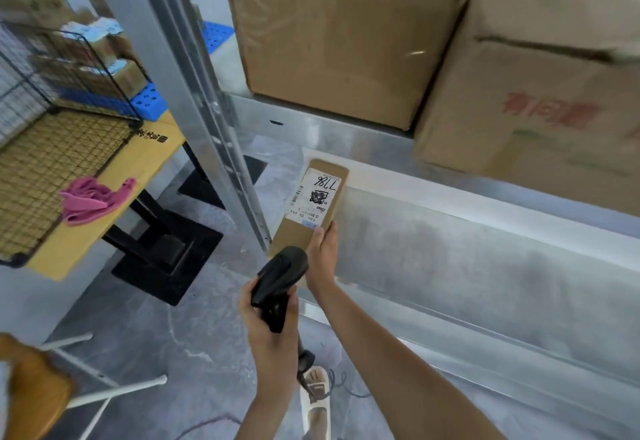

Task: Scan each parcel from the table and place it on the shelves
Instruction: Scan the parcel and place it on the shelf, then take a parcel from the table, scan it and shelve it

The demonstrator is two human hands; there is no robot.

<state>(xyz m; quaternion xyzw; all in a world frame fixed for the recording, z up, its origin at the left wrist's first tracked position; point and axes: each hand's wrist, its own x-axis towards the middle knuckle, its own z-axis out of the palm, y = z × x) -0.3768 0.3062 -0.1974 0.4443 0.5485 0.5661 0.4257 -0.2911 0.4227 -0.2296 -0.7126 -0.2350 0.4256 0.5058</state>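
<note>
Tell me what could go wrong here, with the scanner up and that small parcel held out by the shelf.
1. The right hand grips the small parcel only at its near end, beside the shelf upright; it could slip or knock the post.
2. The barcode scanner in the left hand trails a cable near the foot: a possible snag.

pink cloth (95, 199), wire basket (52, 149), blue crate (145, 100)
</note>
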